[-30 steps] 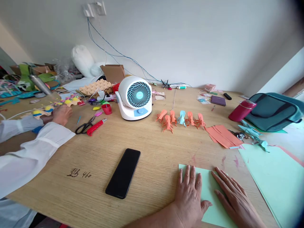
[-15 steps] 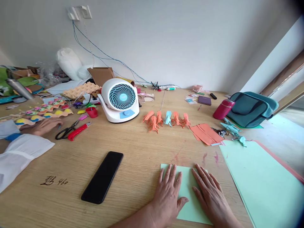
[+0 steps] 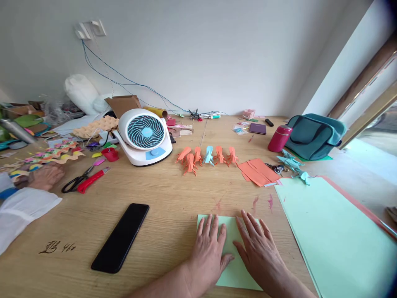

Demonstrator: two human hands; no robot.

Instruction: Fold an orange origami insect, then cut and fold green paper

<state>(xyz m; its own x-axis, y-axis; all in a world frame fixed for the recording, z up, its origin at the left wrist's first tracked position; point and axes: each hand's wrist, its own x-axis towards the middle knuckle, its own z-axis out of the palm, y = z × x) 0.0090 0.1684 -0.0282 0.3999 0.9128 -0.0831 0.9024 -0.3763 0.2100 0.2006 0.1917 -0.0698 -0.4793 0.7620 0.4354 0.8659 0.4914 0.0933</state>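
A light green sheet of paper lies flat on the wooden table in front of me. My left hand rests palm down on its left part, fingers stretched out and thumb pointing right. On the right part lies my right hand, also flat with spread fingers. Between the two hands a strip of the paper shows; its right edge is mostly covered. Beyond it stand several orange folded-paper figures and one light blue folded-paper figure. Large green sheets lie to the right.
A black phone lies left of my hands. Further back are a white fan, scissors, a red utility knife, orange paper, a pink bottle and a teal bag. Another person's hand is at far left.
The view has shifted slightly, so most things on the table appear further left. Both my hands stay flat on the green paper. The other person's hand has moved a little.
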